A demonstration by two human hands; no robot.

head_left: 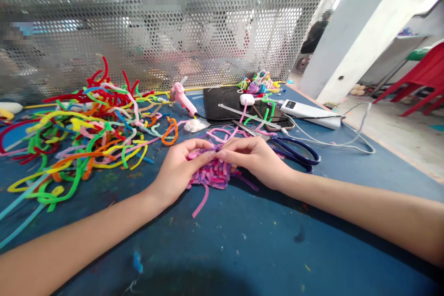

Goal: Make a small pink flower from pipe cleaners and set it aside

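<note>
Head view: the left hand (pixel 173 166) and the right hand (pixel 258 159) both pinch the upper edge of one pink-and-purple fuzzy piece (pixel 211 175), thumbs and forefingers nearly meeting; what lies between the fingertips is hidden. The fuzzy piece sits on the near-middle of the blue worktop (pixel 166 249). Its body is already packed into a dense block, while one pink end (pixel 201 201) hangs from its near side and one purple end (pixel 249 183) sticks out to its right, so it looks well formed but not tidied; how much is left cannot be told. Just beyond the fuzzy piece lie several loose pink stems, too overlapped to count. To its right is one pair of scissors (pixel 314 160) with dark blue handles. Farther beyond it are one pink glue gun (pixel 182 97), one white lump (pixel 194 125), one black tray (pixel 217 106), one clear strip (pixel 249 116), one phone (pixel 274 118), one white case (pixel 247 99) and one small multicoloured bundle (pixel 262 85). Beyond and right of it lies one white power bank (pixel 308 114) with a cable. Left of the fuzzy piece spreads one big heap of coloured stems (pixel 81 132), too tangled to count, with one orange loop (pixel 167 141) at the heap's near-right edge.
</note>
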